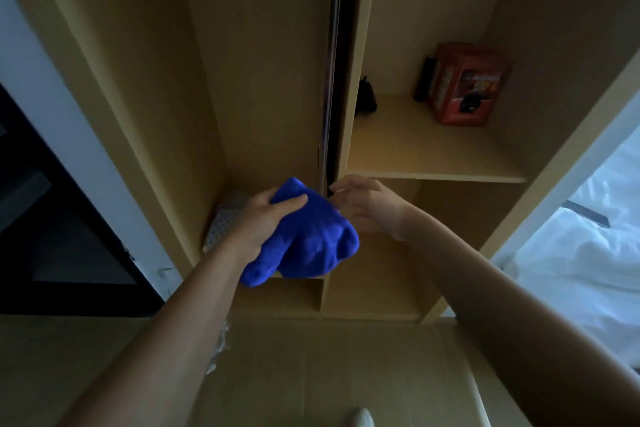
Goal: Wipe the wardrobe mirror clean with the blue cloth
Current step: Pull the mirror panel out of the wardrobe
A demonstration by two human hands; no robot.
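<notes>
My left hand [263, 222] grips a bunched blue cloth [308, 239] in front of the open wooden wardrobe. My right hand [367, 203] is open, its fingers spread, with the fingertips at the thin dark edge of the wardrobe door [330, 80], which stands edge-on between the two compartments. The cloth hangs just left of that edge. The mirror face itself does not show from this angle.
A red box [467, 83] and dark items stand on the right shelf [433, 156]. A white dotted item [221, 222] lies in the left compartment. A white bed [588, 246] is at the right, a dark window at the left, wooden floor below.
</notes>
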